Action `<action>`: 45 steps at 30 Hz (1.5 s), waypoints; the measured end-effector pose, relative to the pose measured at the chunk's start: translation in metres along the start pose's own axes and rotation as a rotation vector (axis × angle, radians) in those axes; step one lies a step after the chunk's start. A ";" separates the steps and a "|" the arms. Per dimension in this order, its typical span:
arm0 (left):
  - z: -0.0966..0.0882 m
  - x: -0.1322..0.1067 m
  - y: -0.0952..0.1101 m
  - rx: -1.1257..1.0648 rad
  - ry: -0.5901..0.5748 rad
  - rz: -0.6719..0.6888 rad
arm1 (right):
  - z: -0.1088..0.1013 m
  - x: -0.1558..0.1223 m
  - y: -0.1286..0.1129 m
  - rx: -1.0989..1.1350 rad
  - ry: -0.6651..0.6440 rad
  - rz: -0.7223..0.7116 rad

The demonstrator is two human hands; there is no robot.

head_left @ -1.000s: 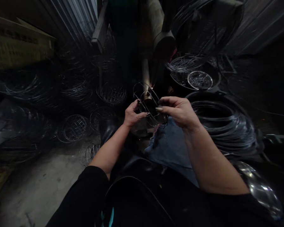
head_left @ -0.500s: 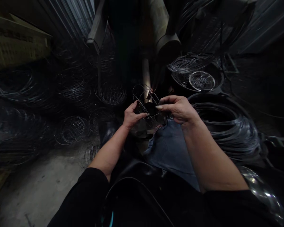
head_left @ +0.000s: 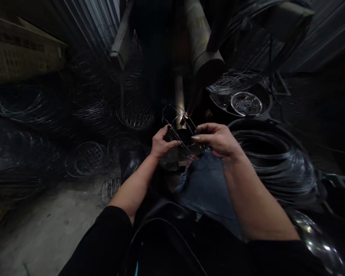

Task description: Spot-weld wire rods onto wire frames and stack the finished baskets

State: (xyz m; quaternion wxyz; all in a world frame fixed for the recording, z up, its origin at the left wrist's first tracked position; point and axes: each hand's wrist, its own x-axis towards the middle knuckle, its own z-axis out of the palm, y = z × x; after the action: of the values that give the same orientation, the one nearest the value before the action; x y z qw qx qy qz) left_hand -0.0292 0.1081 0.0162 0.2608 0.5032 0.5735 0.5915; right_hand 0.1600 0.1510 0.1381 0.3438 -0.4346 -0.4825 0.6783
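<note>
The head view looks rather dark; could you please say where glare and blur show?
Head view: dim overall, left hand and right hand fairly clear, wire frame between them partly lost in darkness; head view, left: wire stacks murky and smeared; head view, lower right: glare spots on shiny metal.

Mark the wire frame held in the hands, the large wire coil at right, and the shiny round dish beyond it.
Wire frame [head_left: 176, 135]: head view, on a slanting wire.
Wire coil [head_left: 293, 172]: head view, on its strands.
Round dish [head_left: 231, 102]: head view, on its rim.
</note>
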 end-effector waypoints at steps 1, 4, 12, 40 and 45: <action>0.000 0.000 -0.001 -0.001 0.004 0.005 | -0.002 0.000 0.003 -0.019 0.008 -0.030; 0.003 0.000 -0.005 -0.012 0.020 0.036 | -0.007 0.001 0.011 -0.059 0.017 -0.095; 0.013 0.007 -0.010 0.095 0.093 0.177 | -0.021 0.003 0.022 -0.107 0.082 -0.158; 0.016 -0.004 0.013 -0.350 0.131 -0.365 | 0.007 -0.023 0.034 -0.797 0.419 -0.676; 0.015 -0.005 0.014 -0.369 0.152 -0.366 | 0.007 -0.016 0.034 -1.144 0.451 -0.854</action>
State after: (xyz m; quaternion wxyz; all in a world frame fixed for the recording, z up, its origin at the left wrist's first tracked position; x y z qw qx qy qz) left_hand -0.0100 0.1069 0.0255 0.4071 0.2893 0.5553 0.6650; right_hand 0.1578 0.1238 0.1110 0.3883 -0.4491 -0.8044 0.0234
